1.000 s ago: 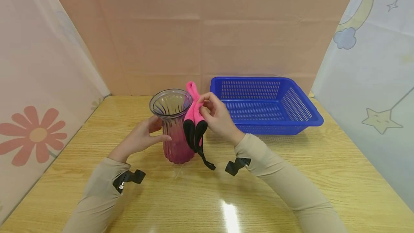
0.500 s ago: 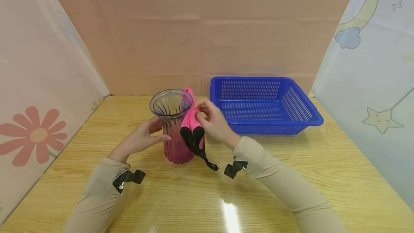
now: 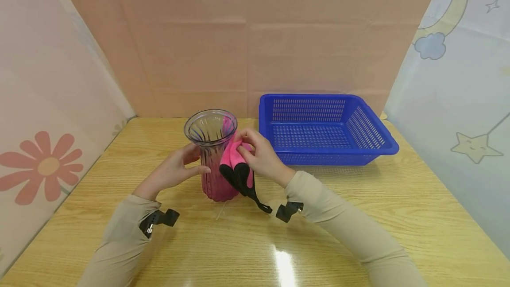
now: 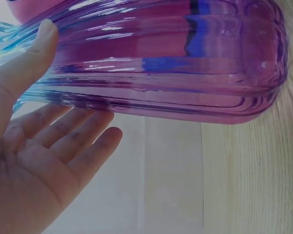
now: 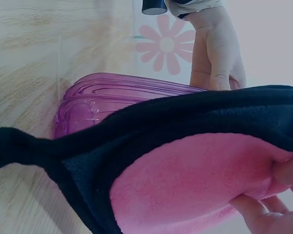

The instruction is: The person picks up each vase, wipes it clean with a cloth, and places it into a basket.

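Note:
A ribbed glass vase [image 3: 215, 167], clear at the flared rim and purple-pink toward its base, stands upright on the table. My left hand [image 3: 171, 169] holds it from the left, thumb on the near side and fingers on the far side; the left wrist view shows the thumb and fingers against the glass [image 4: 161, 68]. On the vase's right, my right hand [image 3: 263, 156] pinches a folded pink cloth [image 3: 232, 156] with black edging and a black hanging loop. The cloth lies against the outside of the vase just below the rim. Part of it shows through the glass.
A blue plastic basket [image 3: 318, 156] with slotted walls stands at the back right, beyond my right hand. The light wood table [image 3: 215, 247] meets a peach backdrop [image 3: 247, 48] behind and patterned side panels [image 3: 470, 114].
My right hand has moved slightly left and down with the pink cloth, and the cloth's upper end has slipped behind the vase's rim. My left hand and the vase have stayed put.

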A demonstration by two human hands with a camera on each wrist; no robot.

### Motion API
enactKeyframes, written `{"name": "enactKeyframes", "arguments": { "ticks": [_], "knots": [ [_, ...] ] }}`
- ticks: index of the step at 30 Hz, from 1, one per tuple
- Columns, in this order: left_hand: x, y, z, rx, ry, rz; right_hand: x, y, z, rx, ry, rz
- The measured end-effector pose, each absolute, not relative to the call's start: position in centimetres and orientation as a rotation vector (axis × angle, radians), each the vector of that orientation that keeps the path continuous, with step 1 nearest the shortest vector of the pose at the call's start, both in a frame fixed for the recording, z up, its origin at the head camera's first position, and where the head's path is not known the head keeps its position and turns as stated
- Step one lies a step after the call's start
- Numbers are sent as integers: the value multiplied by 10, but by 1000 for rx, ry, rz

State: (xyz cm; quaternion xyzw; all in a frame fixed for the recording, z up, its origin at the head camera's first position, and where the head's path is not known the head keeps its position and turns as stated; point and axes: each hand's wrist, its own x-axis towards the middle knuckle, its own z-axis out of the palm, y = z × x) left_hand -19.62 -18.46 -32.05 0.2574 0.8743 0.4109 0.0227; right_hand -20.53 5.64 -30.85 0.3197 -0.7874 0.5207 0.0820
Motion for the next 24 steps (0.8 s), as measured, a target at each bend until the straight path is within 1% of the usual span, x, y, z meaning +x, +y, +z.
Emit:
{"name": "enactKeyframes", "arguments": {
  "ticks": [14, 24],
  "knots": [
    [-195, -184, -319, 754, 2727, 1249, -205, 61, -323, 1029, -2405, 1407],
    [-195, -184, -318, 745, 2718, 1255, -206, 63, -333, 1009, -2444, 1393]
  ]
}}
